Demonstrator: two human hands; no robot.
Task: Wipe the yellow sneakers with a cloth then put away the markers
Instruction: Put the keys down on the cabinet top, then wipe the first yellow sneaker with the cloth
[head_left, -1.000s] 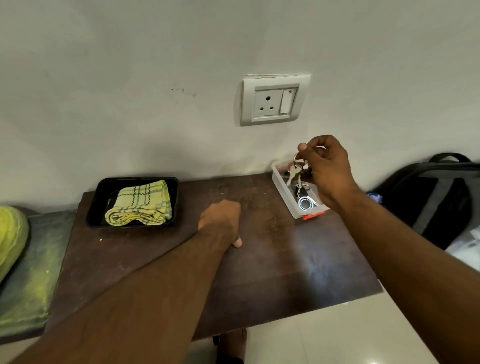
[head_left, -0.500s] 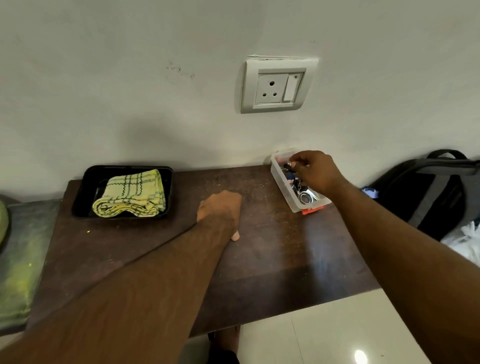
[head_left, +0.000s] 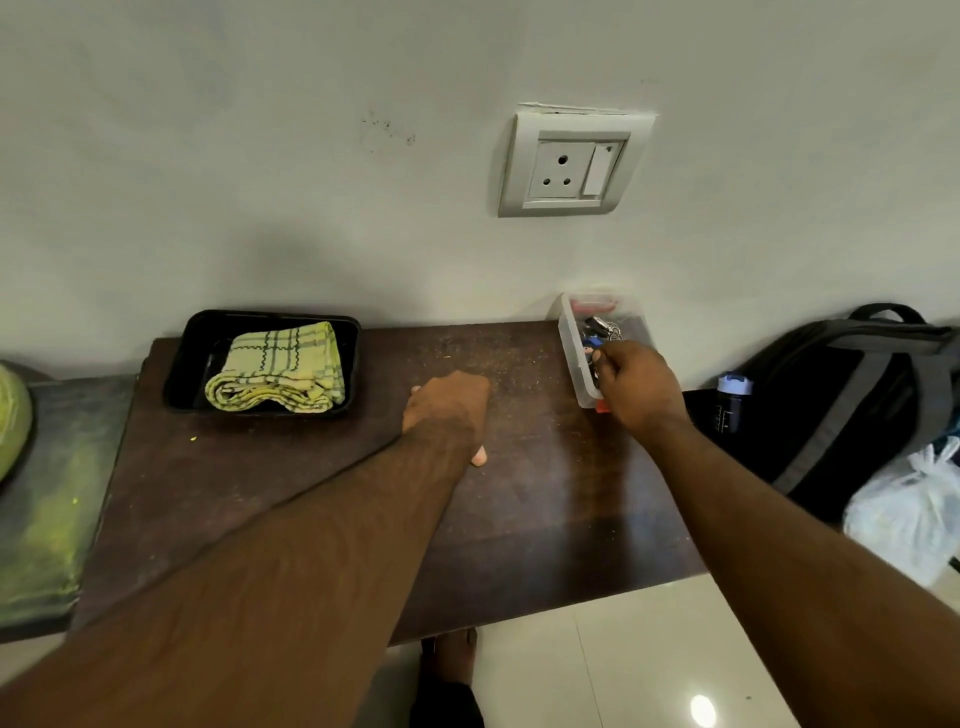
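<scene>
A folded yellow checked cloth (head_left: 280, 371) lies in a black tray (head_left: 182, 364) at the back left of the dark wooden table (head_left: 311, 493). Part of a yellow sneaker (head_left: 10, 415) shows at the far left edge. My left hand (head_left: 449, 410) rests on the table's middle with its fingers curled under, holding nothing. My right hand (head_left: 639, 387) is down at the near end of a clear plastic box (head_left: 571, 343) by the wall, its fingertips pinching a bunch of keys (head_left: 600, 330) that lies in the box. No markers are in view.
A wall socket (head_left: 571, 161) sits above the box. A black backpack (head_left: 831, 405) with a bottle (head_left: 732, 402) and a white plastic bag (head_left: 909, 509) lie right of the table. A green-stained board (head_left: 47, 509) adjoins the table's left side. My foot (head_left: 452, 654) shows below the front edge.
My right hand has lowered the bunch of keys from above the clear box down into it. My left hand has stayed in place on the table.
</scene>
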